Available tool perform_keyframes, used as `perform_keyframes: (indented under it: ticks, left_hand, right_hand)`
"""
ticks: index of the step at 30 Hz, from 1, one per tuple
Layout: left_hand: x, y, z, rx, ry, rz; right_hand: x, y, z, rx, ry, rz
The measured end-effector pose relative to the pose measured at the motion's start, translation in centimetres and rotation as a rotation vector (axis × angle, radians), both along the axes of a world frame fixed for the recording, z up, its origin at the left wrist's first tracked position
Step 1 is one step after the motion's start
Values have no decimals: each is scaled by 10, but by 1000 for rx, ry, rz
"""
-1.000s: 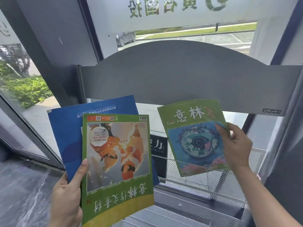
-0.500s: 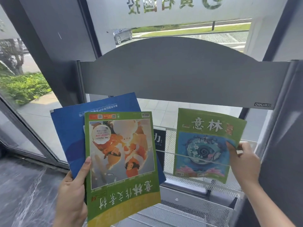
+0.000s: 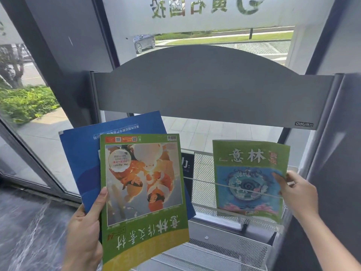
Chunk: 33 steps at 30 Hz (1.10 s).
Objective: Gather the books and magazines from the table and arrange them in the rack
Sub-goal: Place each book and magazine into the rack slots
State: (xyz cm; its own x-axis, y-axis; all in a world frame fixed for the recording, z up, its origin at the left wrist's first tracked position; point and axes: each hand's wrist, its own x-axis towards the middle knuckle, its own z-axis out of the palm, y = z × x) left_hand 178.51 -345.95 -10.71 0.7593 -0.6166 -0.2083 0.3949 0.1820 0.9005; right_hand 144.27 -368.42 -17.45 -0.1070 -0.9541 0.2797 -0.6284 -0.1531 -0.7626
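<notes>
A grey metal rack (image 3: 213, 89) with mesh shelves stands in front of me against a glass wall. My right hand (image 3: 298, 194) grips the right edge of a small green magazine (image 3: 248, 180) with a blue swirl picture. The magazine stands upright in the rack's top mesh shelf, behind its two thin rails. My left hand (image 3: 84, 237) holds a stack at the lower left, thumb on the front cover: an upside-down green and yellow magazine (image 3: 142, 196) in front of a large blue book (image 3: 82, 153).
A black sign (image 3: 186, 169) shows in the shelf behind the stack. Lower mesh shelves (image 3: 220, 249) lie below. A dark pillar (image 3: 336, 157) flanks the rack on the right, glass panels and a dark marbled floor (image 3: 29, 227) on the left.
My right hand has carried the small green magazine right and down, from in front of the rack into the top mesh shelf behind the rails. The left-hand stack has barely moved.
</notes>
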Motion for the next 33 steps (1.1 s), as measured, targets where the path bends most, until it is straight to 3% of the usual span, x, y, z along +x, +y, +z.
perform_keyframes:
  ticks: [12, 18, 25, 27, 29, 31, 33]
  left_hand:
    - [-6, 2, -6, -12, -14, -18]
    - [-6, 4, -3, -32, -16, -23]
    - [-6, 6, 0, -51, -2, -7]
    - [-6, 7, 1, -52, 7, -14]
    - [-5, 7, 1, -51, 21, -27]
    - [-4, 9, -1, -45, 34, -53]
    - [-3, 9, -1, -42, 42, -94]
  right_hand:
    - [5, 12, 19, 158, -65, 96]
    - [15, 8, 36, 138, -417, 118]
    - [25, 4, 37, 176, -365, 105]
    - [27, 11, 44, 78, -241, -29]
    - [44, 31, 60, -69, -288, -87]
    - [79, 52, 77, -53, -349, 106]
    - [117, 66, 88, 113, -327, 381]
